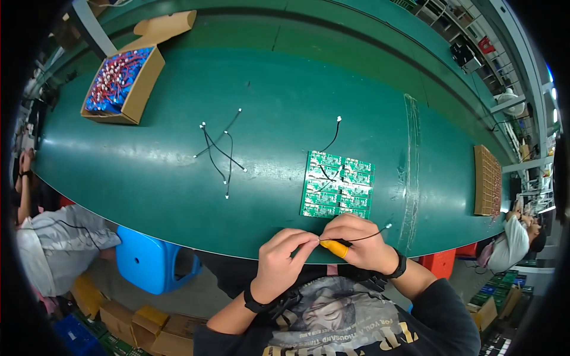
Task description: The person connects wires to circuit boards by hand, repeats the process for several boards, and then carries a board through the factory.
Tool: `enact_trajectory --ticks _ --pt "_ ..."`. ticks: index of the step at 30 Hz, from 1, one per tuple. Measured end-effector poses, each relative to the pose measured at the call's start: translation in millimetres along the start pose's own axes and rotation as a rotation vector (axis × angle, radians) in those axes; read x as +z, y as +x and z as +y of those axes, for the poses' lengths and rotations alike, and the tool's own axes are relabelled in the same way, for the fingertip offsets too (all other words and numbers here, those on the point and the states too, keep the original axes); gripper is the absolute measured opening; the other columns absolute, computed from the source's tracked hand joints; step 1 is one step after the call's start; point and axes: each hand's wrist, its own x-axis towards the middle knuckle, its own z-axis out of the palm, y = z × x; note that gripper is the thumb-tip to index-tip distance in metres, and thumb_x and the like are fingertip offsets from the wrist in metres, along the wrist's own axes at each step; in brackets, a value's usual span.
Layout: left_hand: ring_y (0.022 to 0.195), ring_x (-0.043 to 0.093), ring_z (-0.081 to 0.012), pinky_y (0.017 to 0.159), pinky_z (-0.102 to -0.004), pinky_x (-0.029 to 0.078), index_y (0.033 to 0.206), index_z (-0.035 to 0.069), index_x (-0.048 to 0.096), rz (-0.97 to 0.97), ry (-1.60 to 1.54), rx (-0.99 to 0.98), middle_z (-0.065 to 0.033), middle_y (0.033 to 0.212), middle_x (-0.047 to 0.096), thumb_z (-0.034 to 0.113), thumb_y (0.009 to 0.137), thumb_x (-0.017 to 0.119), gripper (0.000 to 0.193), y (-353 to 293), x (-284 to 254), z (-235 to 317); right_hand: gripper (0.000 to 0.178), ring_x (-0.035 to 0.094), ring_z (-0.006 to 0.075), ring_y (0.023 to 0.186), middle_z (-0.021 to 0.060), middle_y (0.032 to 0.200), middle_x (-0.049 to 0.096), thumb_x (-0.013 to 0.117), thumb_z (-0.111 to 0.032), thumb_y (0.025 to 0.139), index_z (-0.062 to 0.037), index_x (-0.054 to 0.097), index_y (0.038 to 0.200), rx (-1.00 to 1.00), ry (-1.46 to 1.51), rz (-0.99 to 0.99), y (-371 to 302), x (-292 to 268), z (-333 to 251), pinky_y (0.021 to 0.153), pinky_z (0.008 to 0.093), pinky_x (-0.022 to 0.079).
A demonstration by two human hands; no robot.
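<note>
Close to the table's near edge, my two hands meet fingertip to fingertip. My right hand (363, 242), with a yellow finger cot (335, 248) on its thumb, pinches a thin black cable (369, 237). The cable trails out to the right and ends in a small white connector. My left hand (282, 256) is closed in a pinch at the cable's other end, which the fingertips mostly hide. Just beyond the hands lies a green panel of circuit boards (338, 185). Another black cable (336, 135) sticks out from its far edge, and dark wires lie across the panel.
Several loose black cables (228, 155) lie left of the panel. An open cardboard box (142, 89) of blue parts with red wires stands at the far left. Clear tape (411, 172) crosses the green table; a brown tray (485, 181) sits far right. People sit at both sides; a blue stool (145, 261) stands left.
</note>
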Motion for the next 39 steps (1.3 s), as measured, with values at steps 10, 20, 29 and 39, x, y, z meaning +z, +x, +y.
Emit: enact_trajectory --ticks 10,20,29,39 --pt "0.118 0.061 -0.0337 0.097 -0.0457 0.053 0.113 0.005 0.074 -0.018 0.657 0.330 -0.0137 0.125 0.067 0.011 0.082 0.081 0.032 7 -1 -12 0.024 0.066 0.0271 0.095 0.0076 0.101 0.070 0.081 -0.001 0.078 -0.0070 0.075 0.100 -0.044 -0.409 0.158 32 -2 14 0.080 0.0389 0.051" --pt "0.129 0.054 -0.0346 0.108 -0.0502 0.047 0.121 0.008 0.072 -0.095 0.726 0.327 -0.0130 0.136 0.061 0.024 0.088 0.074 0.038 5 -3 -24 0.028 0.066 0.0284 0.095 0.0074 0.102 0.069 0.082 -0.001 0.076 -0.0077 0.074 0.102 -0.011 -0.553 0.060 41 9 12 0.082 0.0387 0.049" --pt "0.128 0.056 -0.0319 0.110 -0.0474 0.047 0.121 0.008 0.072 -0.091 0.747 0.319 -0.0111 0.135 0.063 0.026 0.090 0.070 0.035 5 -5 -23 0.028 0.066 0.0274 0.093 0.0068 0.100 0.069 0.082 -0.002 0.076 -0.0077 0.074 0.101 -0.013 -0.611 0.028 44 9 4 0.084 0.0392 0.049" --pt "0.130 0.053 -0.0355 0.108 -0.0522 0.047 0.119 0.008 0.073 -0.089 0.715 0.314 -0.0130 0.137 0.061 0.021 0.085 0.075 0.037 4 -2 -26 0.025 0.066 0.0252 0.093 0.0062 0.100 0.070 0.081 -0.002 0.076 -0.0066 0.075 0.099 0.077 -0.652 0.003 49 11 -11 0.082 0.0379 0.046"
